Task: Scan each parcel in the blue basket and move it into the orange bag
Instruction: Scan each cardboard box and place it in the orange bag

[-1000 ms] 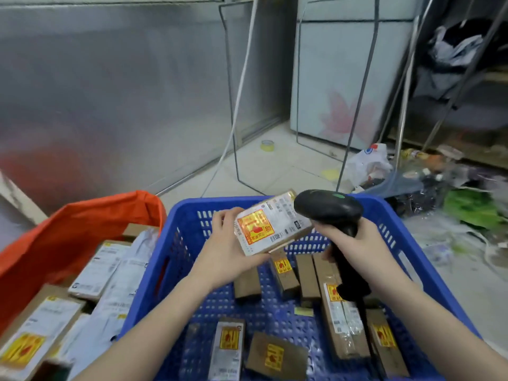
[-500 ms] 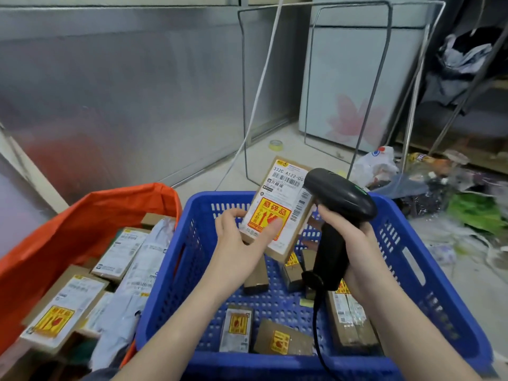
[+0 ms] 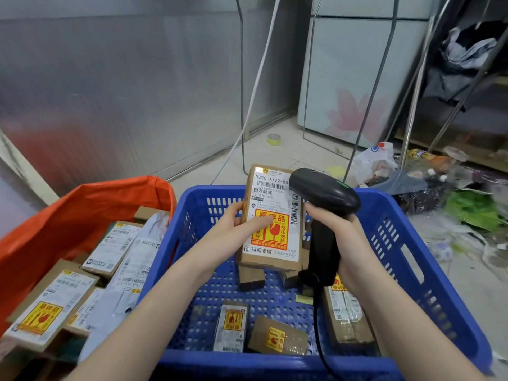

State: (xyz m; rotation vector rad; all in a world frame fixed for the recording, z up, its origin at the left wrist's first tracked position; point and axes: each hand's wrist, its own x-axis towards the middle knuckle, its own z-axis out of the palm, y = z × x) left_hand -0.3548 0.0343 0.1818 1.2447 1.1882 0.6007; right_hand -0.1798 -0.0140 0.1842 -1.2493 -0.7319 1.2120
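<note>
Left hand [image 3: 233,229] holds parcel [image 3: 272,218] upright above basket [image 3: 412,243], label facing camera, thumb across sticker. Right hand [image 3: 343,243] grips scanner [image 3: 324,204] just right of parcel, head touching its top corner. Bag [image 3: 82,213] left of basket, holding parcels.

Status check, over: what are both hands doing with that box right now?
Left hand grips upright parcel over blue basket. Right hand grips scanner beside its label. Orange bag open, path unobstructed.
</note>
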